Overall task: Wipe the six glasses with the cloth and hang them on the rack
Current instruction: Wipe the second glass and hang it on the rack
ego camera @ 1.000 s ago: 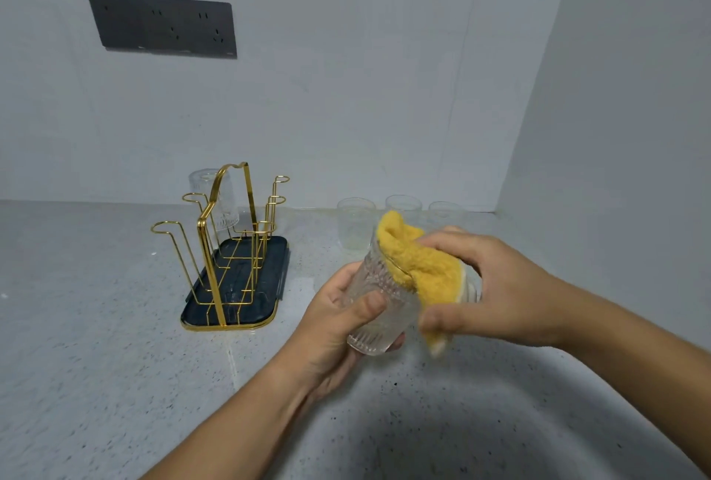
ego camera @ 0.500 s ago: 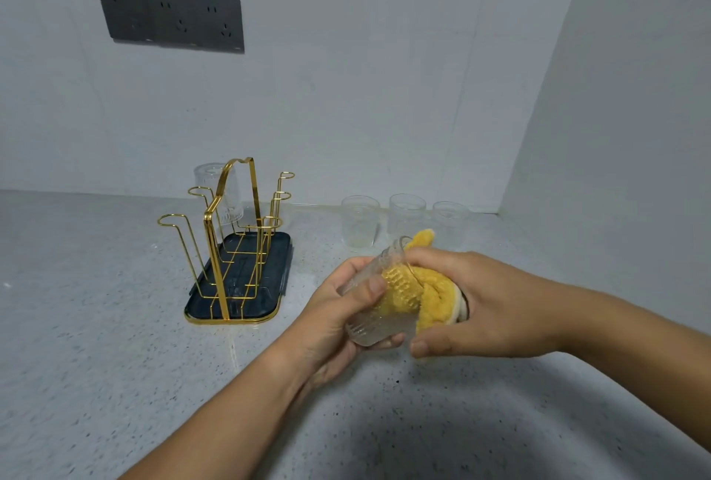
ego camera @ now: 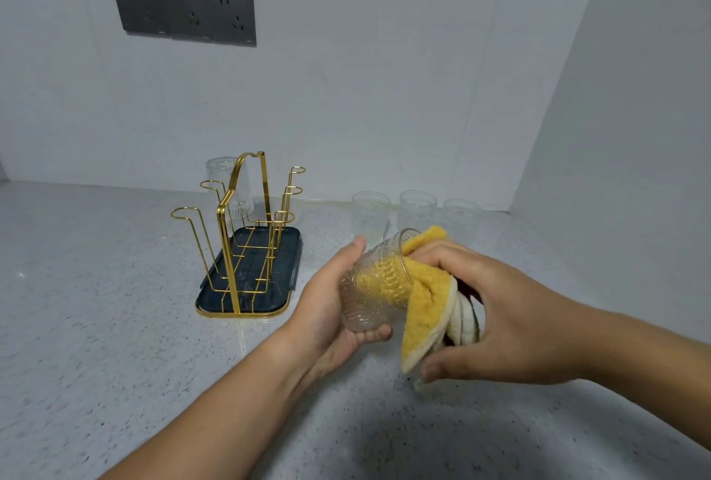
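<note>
Speckled grey counter [ego camera: 115, 364] across the lower half, backed by white walls at 12 and 3. High on the back wall, at 11 from the middle of the view, a dark socket panel [ego camera: 184, 10]. At 9 from the middle, well apart from both hands, a gold wire rack [ego camera: 224, 248] on its dark tray [ego camera: 288, 268], with a tall handle loop in the centre and hooked prongs to either side. Left hand [ego camera: 327, 310] up from 7, gripping a ribbed glass [ego camera: 365, 306]: fingers curled under and round it, thumb along the upper side, fingertips showing beneath the base. Right hand [ego camera: 511, 318] in from 4, gripping the cloth [ego camera: 427, 298]: fingers curled over the top of the bundle, thumb below it. Cloth yellow with a cream underside, one end pushed into the mouth of the glass and visible through the ribbed wall, the rest hanging toward 6. Glass tilted, mouth toward 1 and base toward 7, held clear of the counter. At 12 to 1 from it, near the back wall, three glasses [ego camera: 417, 210] upright in a row, just beside one another. At 12 of the tray, a far glass [ego camera: 225, 179] on the rack's far side, partly hidden by the handle, seemingly mouth down on a prong.
</note>
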Motion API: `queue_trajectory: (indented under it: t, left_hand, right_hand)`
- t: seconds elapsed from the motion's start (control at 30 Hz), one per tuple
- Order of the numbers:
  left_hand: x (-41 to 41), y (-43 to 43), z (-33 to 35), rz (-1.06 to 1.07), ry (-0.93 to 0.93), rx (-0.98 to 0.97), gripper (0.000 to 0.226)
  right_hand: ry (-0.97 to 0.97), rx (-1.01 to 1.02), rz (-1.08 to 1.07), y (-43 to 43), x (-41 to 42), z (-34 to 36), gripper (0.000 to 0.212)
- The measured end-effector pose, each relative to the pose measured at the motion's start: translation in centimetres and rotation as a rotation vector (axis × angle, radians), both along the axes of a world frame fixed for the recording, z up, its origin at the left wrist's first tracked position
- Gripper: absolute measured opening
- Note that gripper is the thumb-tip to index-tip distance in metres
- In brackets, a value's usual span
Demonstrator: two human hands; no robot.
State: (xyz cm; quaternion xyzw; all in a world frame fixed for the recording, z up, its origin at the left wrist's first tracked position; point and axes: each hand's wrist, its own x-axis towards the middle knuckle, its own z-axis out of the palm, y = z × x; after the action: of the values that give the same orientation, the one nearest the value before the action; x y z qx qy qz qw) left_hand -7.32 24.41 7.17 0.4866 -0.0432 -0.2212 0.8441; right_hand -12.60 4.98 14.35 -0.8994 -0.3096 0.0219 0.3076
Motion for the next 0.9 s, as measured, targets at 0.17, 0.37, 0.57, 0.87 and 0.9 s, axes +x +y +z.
queue_trajectory:
  t: [0.17,0.37,0.57,0.87,0.9]
  left_hand:
    - [-0.2,-0.6,0.3,0.018,-0.007,0.075,0.043]
    - [-0.1,-1.0,0.0,0.033,0.022,0.132,0.04]
    - [0.5,-1.4,0.2,0.022,0.097,0.153,0.033]
    - [0.0,-1.9,-0.5,0.082,-0.069,0.099,0.061]
    - [-0.1,-2.1,-0.7,0.145,-0.155,0.124,0.057]
  right_hand:
    - [0.055,-0.133,0.038,0.0,0.9,0.1,0.062]
    - [0.001,-0.312,0.179,0.5,1.3,-0.2,0.066]
    - [-0.055,-0.386,0.176,0.4,2.3,-1.5,0.055]
    - [0.273,0.134,-0.101,1.2,2.3,-1.3,0.056]
    - [0.324,0.222,-0.148,1.3,2.2,-1.1,0.057]
